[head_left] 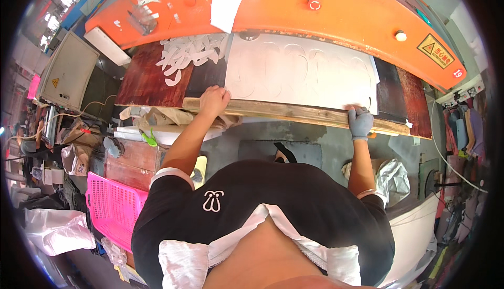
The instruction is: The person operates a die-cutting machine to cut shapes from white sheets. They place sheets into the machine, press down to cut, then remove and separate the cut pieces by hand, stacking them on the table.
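Observation:
A large white sheet point(302, 76) lies on the dark cutting board point(206, 76), with curved outlines showing faintly on it. My bare left hand point(215, 101) is closed at its near left corner, fingers curled on the edge. At the near right corner my right hand point(360, 123), in a grey glove, is closed too, its fingertips bent over the edge and slightly blurred. Both hands rest by the wooden front strip point(294, 114) of the board. Left of the sheet lies a pile of curved white cut pieces point(191, 52).
Over the board's far side spans an orange press beam point(273, 5) with a red button point(313, 3) and a hanging white paper point(229, 0). A pink basket point(113, 205) and a wooden box point(134, 163) stand at left. Clear plastic point(394, 178) lies at right.

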Demonstrator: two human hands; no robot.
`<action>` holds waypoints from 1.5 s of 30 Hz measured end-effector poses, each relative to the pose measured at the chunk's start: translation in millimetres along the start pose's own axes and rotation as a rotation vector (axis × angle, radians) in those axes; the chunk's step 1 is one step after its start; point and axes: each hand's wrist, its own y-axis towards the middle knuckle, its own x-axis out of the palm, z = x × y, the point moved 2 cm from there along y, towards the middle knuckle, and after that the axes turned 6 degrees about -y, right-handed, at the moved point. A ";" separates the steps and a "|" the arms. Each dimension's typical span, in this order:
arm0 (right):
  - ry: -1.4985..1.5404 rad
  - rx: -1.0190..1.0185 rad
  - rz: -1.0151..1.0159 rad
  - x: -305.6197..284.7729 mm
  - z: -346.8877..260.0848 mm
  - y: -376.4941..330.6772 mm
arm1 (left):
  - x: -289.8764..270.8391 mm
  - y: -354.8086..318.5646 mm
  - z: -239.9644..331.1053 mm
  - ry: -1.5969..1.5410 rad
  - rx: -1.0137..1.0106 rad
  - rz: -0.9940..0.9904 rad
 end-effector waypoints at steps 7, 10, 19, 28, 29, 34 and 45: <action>0.160 0.080 0.013 -20.1 -70.3 -97.2 | -22.2 -113.2 -15.9 -0.063 0.069 -0.028; 0.328 -0.050 0.098 -4.4 -128.5 -86.8 | -23.6 -142.8 -19.8 -0.117 0.065 -0.010; 0.433 -0.237 -0.266 109.3 -344.3 68.2 | -15.9 -130.1 -26.4 -0.163 -0.133 -0.353; 1.223 0.245 -0.237 121.9 -328.2 93.0 | -22.3 -132.3 -20.7 -0.224 -0.041 -0.175; 1.234 0.310 -0.249 120.0 -316.2 100.6 | -19.6 -131.2 -23.7 -0.235 -0.044 -0.233; 0.615 0.131 -0.228 113.2 -290.8 89.7 | -14.1 -135.5 -28.1 -0.232 -0.063 -0.278; 0.276 -0.045 -0.144 116.7 -289.4 68.1 | -19.9 -143.5 -23.5 -0.313 -0.007 -0.146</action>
